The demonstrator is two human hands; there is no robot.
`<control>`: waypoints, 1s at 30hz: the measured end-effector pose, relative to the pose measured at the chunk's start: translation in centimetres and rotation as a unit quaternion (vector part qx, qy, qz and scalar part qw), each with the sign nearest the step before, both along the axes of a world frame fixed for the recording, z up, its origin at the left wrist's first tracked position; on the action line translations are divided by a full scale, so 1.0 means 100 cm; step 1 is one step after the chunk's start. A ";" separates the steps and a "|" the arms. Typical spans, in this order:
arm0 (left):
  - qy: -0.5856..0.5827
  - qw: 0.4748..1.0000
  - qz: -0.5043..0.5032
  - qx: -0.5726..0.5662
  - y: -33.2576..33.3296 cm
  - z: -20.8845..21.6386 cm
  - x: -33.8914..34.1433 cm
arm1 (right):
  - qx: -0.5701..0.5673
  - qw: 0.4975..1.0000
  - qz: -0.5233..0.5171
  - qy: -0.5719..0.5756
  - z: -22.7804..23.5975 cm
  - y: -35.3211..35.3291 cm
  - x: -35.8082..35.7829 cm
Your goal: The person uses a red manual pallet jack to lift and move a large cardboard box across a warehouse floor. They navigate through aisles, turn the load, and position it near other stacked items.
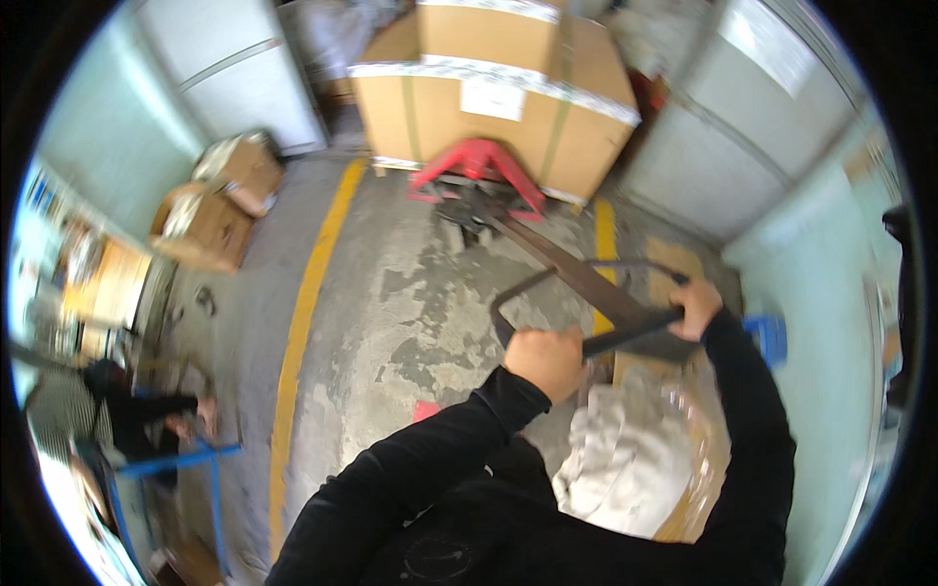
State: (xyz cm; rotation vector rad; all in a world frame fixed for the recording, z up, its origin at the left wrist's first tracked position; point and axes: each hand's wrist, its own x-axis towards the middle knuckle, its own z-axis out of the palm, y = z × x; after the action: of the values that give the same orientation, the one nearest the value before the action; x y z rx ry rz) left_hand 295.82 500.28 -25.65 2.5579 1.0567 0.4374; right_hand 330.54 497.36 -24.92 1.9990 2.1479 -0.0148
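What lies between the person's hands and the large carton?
In the head view, a pallet jack: dark handle first, then red frame beside the carton, concrete floor beneath.

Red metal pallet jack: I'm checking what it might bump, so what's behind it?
Behind the red metal pallet jack stands a large tan cardboard box, with a smaller tan cardboard box on top. What the boxes cover farther back can't be seen.
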 end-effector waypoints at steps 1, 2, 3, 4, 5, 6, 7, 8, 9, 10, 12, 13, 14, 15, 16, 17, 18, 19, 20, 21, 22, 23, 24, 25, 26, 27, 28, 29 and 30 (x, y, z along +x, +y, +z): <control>-0.003 1.000 -0.013 0.006 -0.010 -0.001 -0.008 | 0.010 1.000 0.013 -0.002 -0.001 -0.014 -0.003; -0.018 0.999 -0.012 0.030 -0.020 -0.003 -0.014 | 0.033 0.998 0.040 0.022 -0.003 -0.028 -0.006; -0.018 0.999 -0.011 0.035 -0.032 -0.003 -0.020 | 0.025 0.998 0.041 0.035 -0.005 -0.042 -0.010; -0.018 0.999 -0.039 0.009 -0.043 -0.004 -0.024 | 0.013 0.998 0.058 0.036 -0.007 -0.054 -0.013; -0.027 0.999 -0.047 -0.002 -0.052 -0.003 -0.030 | 0.006 0.998 0.040 0.051 -0.006 -0.068 -0.023; -0.080 0.995 -0.060 0.003 -0.063 -0.004 -0.028 | -0.007 0.998 0.030 0.048 -0.005 -0.079 -0.019; -0.068 0.995 -0.070 0.009 -0.072 -0.004 -0.039 | -0.003 0.998 0.039 0.052 -0.002 -0.091 -0.031; -0.032 0.998 -0.053 0.005 -0.081 -0.004 -0.042 | -0.014 0.999 0.028 0.039 -0.001 -0.104 -0.037; -0.025 0.998 -0.057 0.010 -0.091 -0.004 -0.050 | -0.038 0.999 0.005 0.025 -0.003 -0.118 -0.048; -0.001 0.998 -0.062 0.009 -0.103 -0.004 -0.060 | -0.011 0.999 0.017 0.040 -0.002 -0.134 -0.055; -0.024 0.997 -0.071 0.029 -0.127 -0.005 -0.071 | -0.022 0.999 -0.009 0.047 -0.001 -0.162 -0.069; -0.026 0.997 -0.072 0.033 -0.140 -0.006 -0.075 | -0.008 0.998 -0.019 0.055 -0.003 -0.176 -0.076; -0.034 0.996 -0.068 0.038 -0.154 -0.007 -0.081 | -0.003 0.999 -0.015 0.046 -0.003 -0.189 -0.081; -0.053 0.995 -0.064 0.046 -0.164 -0.006 -0.086 | 0.004 0.999 -0.008 0.048 -0.004 -0.202 -0.089; -0.043 0.995 -0.066 0.054 -0.176 -0.005 -0.093 | 0.010 0.999 -0.011 0.039 -0.004 -0.215 -0.096; -0.045 0.995 -0.066 0.064 -0.186 -0.004 -0.101 | 0.024 0.998 -0.009 0.055 -0.005 -0.228 -0.105; -0.047 0.994 -0.064 0.071 -0.196 -0.004 -0.108 | 0.034 0.997 -0.014 0.062 -0.005 -0.242 -0.114; -0.067 0.992 -0.056 0.095 -0.205 -0.004 -0.118 | 0.036 0.997 -0.021 0.063 -0.005 -0.253 -0.123; -0.074 0.990 -0.055 0.105 -0.214 -0.005 -0.128 | 0.036 0.997 -0.029 0.068 -0.006 -0.267 -0.134; -0.077 0.988 -0.069 0.116 -0.223 -0.005 -0.140 | 0.032 0.997 -0.040 0.066 -0.006 -0.281 -0.147; -0.079 0.986 -0.074 0.124 -0.230 -0.005 -0.153 | 0.047 0.995 -0.036 0.075 -0.007 -0.294 -0.160; -0.066 0.987 -0.078 0.127 -0.240 -0.007 -0.167 | 0.032 0.995 -0.055 0.071 -0.009 -0.307 -0.176; -0.073 0.984 -0.083 0.137 -0.246 -0.008 -0.180 | 0.039 0.995 -0.059 0.074 -0.009 -0.321 -0.192; -0.078 0.983 -0.089 0.143 -0.252 -0.009 -0.195 | 0.040 0.993 -0.068 0.083 -0.009 -0.334 -0.209; -0.068 0.984 -0.089 0.140 -0.257 -0.008 -0.210 | 0.061 0.994 -0.063 0.067 -0.010 -0.344 -0.226; -0.074 0.982 -0.098 0.142 -0.262 -0.006 -0.229 | 0.059 0.993 -0.063 0.077 -0.010 -0.356 -0.247; -0.076 0.979 -0.108 0.153 -0.268 -0.005 -0.246 | 0.059 0.992 -0.044 0.105 -0.010 -0.367 -0.268; -0.068 0.978 -0.116 0.160 -0.272 -0.002 -0.264 | 0.079 0.989 -0.049 0.113 -0.009 -0.378 -0.289; -0.067 0.977 -0.119 0.166 -0.276 -0.002 -0.281 | 0.074 0.987 -0.067 0.124 -0.008 -0.387 -0.309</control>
State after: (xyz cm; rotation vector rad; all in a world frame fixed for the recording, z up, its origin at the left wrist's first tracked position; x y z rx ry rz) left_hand 267.73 472.68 -25.82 2.8503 0.6626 0.7627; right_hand 299.68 458.68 -25.73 2.3350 2.2109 -0.1355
